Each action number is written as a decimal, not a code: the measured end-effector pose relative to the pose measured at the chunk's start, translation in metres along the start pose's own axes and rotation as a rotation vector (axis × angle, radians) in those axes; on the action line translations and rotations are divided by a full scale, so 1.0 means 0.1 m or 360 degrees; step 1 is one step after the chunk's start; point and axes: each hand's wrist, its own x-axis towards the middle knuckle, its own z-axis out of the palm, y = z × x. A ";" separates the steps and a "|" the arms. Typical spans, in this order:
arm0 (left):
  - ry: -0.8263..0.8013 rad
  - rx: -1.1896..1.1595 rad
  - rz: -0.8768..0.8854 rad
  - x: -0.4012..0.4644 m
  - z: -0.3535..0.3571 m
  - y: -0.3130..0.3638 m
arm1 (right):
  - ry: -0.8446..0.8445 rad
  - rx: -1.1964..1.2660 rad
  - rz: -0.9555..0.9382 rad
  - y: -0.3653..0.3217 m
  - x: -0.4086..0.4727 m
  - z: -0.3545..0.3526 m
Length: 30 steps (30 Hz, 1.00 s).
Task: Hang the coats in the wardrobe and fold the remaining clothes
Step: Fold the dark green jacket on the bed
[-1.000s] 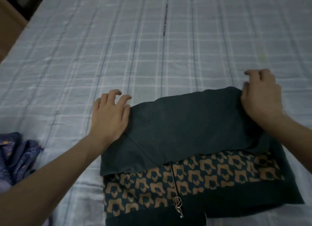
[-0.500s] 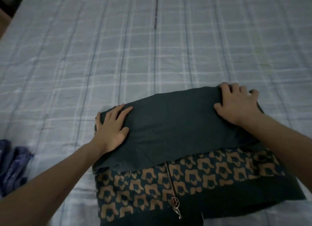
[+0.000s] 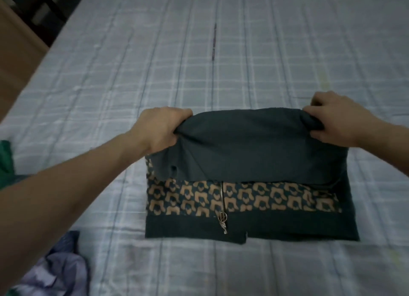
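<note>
A dark green zip-up jacket (image 3: 247, 154) with a band of tan pattern lies partly folded on the bed, its zipper pull (image 3: 222, 220) near the front hem. My left hand (image 3: 159, 129) grips the far left corner of the folded part, fingers curled round the cloth. On the far right corner, my right hand (image 3: 338, 121) grips the fabric the same way. The far edge is lifted a little off the bed between both hands.
The bed (image 3: 199, 52) carries a pale blue checked sheet. A crumpled purple-blue garment (image 3: 57, 271) lies at the lower left, and a green cloth (image 3: 5, 156) shows at the left edge. A brown piece of furniture (image 3: 15, 52) stands beyond the bed's left side.
Both hands went from lying flat on the folded jacket to gripping its far corners. The far edge has lifted off the bed.
</note>
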 end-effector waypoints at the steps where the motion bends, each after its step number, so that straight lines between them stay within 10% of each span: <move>1: 0.0066 -0.0013 0.0071 -0.18 -0.01 0.06 | 0.0107 -0.0036 -0.0088 -0.03 -0.20 -0.06; 7: 0.0154 0.0120 0.0579 -1.41 0.47 0.37 | 0.0095 0.0009 -0.0285 -0.66 -1.51 0.13; 14: -0.0905 -0.0250 0.0149 -1.94 0.97 0.84 | -0.0661 0.0081 0.0033 -1.37 -2.24 0.80; 20: 0.0268 -0.0569 0.0069 -1.46 0.97 0.77 | 0.0100 0.0390 0.0613 -1.58 -1.62 0.58; 30: -0.0066 -0.0387 -0.0482 -1.64 1.82 0.07 | -0.0246 0.0502 0.1157 -0.99 -1.98 1.49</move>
